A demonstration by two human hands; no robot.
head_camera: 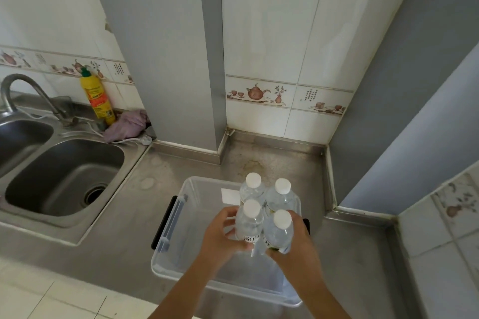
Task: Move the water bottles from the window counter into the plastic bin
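Left hand (220, 233) and right hand (298, 238) each grasp one clear white-capped water bottle (249, 223), upright, above clear rectangular plastic bin (181, 215); two more bottles stand inside at far right corner; free floor lies straight below grips

left hand (223, 233): fingers curled, gripping | right hand (298, 243): curled, gripping | hands side by side, forearms extended forward
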